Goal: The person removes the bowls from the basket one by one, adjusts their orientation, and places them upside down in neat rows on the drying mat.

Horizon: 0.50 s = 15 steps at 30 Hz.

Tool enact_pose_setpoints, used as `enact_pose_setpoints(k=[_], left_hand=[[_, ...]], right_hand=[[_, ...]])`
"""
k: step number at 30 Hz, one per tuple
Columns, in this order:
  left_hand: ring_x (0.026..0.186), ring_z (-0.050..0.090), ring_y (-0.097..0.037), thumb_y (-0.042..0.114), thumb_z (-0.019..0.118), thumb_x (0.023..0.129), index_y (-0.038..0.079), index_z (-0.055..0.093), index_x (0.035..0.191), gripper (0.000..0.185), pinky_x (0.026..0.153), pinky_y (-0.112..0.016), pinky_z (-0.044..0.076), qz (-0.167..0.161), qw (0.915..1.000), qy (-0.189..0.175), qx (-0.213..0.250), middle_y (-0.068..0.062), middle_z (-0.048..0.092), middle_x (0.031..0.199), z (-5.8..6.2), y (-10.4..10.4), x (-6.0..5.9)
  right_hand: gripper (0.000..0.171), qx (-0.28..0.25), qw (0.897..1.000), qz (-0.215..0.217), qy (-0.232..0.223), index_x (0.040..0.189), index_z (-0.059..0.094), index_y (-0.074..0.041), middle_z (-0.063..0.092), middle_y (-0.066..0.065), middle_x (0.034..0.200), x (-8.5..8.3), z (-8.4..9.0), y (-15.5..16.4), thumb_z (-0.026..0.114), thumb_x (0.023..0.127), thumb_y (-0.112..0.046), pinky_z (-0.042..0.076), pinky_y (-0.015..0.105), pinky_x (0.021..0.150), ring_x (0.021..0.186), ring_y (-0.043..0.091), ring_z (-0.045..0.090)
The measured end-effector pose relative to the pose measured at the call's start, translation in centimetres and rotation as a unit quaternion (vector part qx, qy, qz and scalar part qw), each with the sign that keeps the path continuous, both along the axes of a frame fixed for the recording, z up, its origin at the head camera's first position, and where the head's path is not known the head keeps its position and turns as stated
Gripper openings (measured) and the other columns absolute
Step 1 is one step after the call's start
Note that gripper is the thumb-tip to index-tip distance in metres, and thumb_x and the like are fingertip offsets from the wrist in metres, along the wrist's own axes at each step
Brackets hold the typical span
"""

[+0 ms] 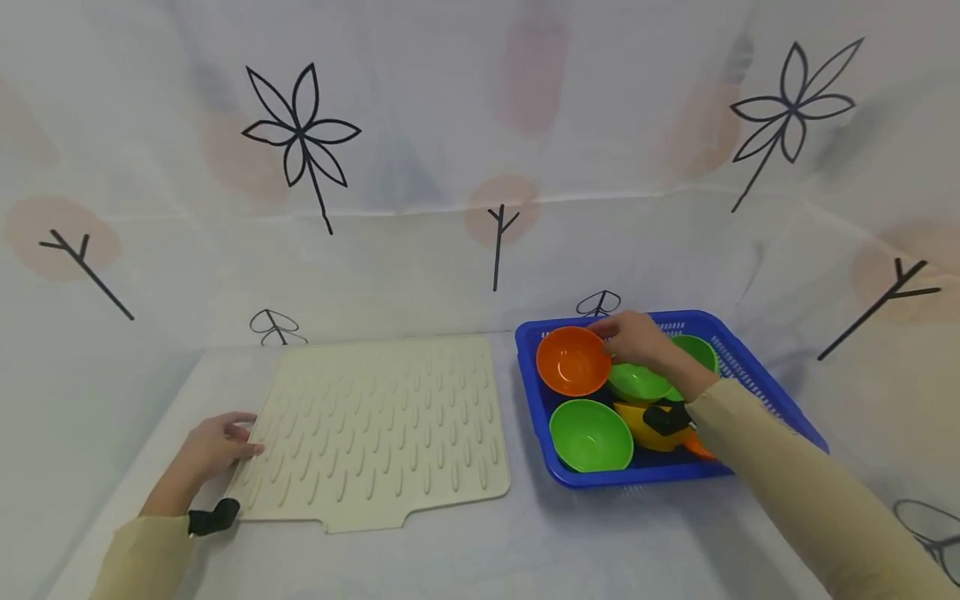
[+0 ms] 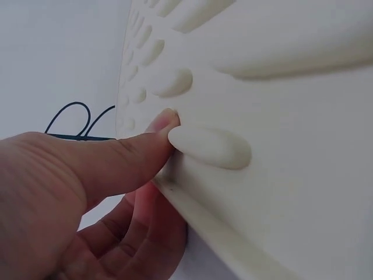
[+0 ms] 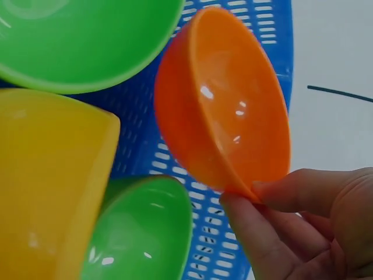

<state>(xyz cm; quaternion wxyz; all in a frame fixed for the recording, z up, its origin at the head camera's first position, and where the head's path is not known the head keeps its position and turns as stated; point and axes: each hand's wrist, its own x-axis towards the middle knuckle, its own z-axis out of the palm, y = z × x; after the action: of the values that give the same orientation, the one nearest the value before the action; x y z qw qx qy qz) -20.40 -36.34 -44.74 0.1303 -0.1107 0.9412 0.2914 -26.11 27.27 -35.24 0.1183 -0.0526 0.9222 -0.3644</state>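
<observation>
My right hand pinches the orange bowl's rim inside the blue basket; my left hand grips the ribbed mat's left edge, steadying it.

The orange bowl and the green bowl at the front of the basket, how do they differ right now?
The orange bowl is pinched at its rim by the right hand; the front green bowl is untouched. The orange bowl sits at the back left of the blue basket, the green one nearer the person. The orange bowl is tipped on its side in the wrist view; the green one rests opening up. Both look like similar glossy plastic bowls.
</observation>
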Motion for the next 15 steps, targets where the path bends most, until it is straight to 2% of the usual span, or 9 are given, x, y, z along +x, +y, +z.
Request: enact_pose_setpoints(k=[7, 15], left_hand=[[0.101, 0.06, -0.037, 0.017, 0.078, 0.086, -0.009, 0.045, 0.139, 0.068, 0.076, -0.043, 0.054, 0.015, 0.9997, 0.003, 0.016, -0.03, 0.057, 0.12, -0.2, -0.2, 0.4], [0.099, 0.062, -0.036, 0.013, 0.077, 0.086, -0.011, 0.048, 0.136, 0.063, 0.073, -0.041, 0.054, 0.0, 0.9994, 0.026, 0.022, -0.029, 0.059, 0.116, 0.2, -0.1, 0.7]], right_hand=[[0.049, -0.019, 1.0, 0.005, -0.007, 0.139, 0.052, 0.007, 0.056, 0.029, 0.133, 0.6, 1.0, 0.6, 0.059, 0.092, -0.001, 0.056, 0.046, 0.087, 0.114, 0.043, 0.061], [0.048, -0.03, 0.999, 0.012, -0.002, 0.14, 0.052, 0.004, 0.059, 0.025, 0.133, 1.6, 2.3, 0.7, 0.061, 0.095, -0.009, 0.058, 0.04, 0.085, 0.11, 0.036, 0.065]])
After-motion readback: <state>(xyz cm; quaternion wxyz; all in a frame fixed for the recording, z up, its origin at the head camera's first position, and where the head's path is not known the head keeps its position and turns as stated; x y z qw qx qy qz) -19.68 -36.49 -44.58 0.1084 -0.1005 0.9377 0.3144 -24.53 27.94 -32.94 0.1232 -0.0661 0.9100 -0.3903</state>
